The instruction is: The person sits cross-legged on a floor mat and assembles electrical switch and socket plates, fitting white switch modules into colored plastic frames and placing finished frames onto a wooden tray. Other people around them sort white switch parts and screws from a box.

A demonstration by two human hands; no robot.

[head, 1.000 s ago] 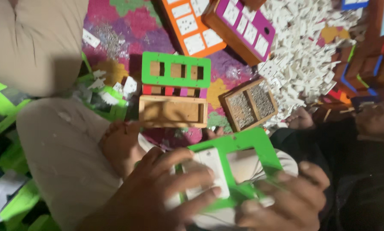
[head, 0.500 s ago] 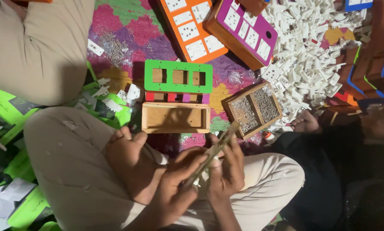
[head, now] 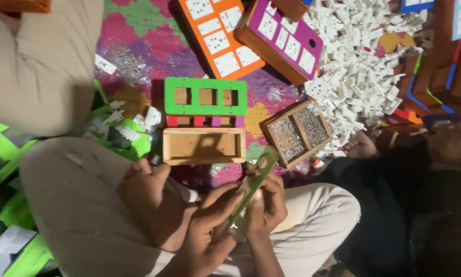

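Both my hands hold a green plastic panel (head: 255, 179) edge-on over my lap. My left hand (head: 210, 225) grips its lower part from the left. My right hand (head: 266, 202) pinches it from the right. Just beyond the panel lies an open wooden box (head: 203, 146), and behind that a green panel with three rectangular cutouts (head: 206, 96) rests on a row of coloured boxes. My bare foot (head: 148, 197) lies beside my left hand.
A small wooden tray of screws (head: 297, 132) sits right of the box. An orange board (head: 217, 33) and a purple board (head: 287, 41) with white sockets lie farther off. A heap of white switch parts (head: 364, 66) is at right. Another person (head: 425, 200) sits at right.
The green panel, first held flat and face-up in both hands, has been turned on edge. My hands have closed in around it and the view has shifted slightly.
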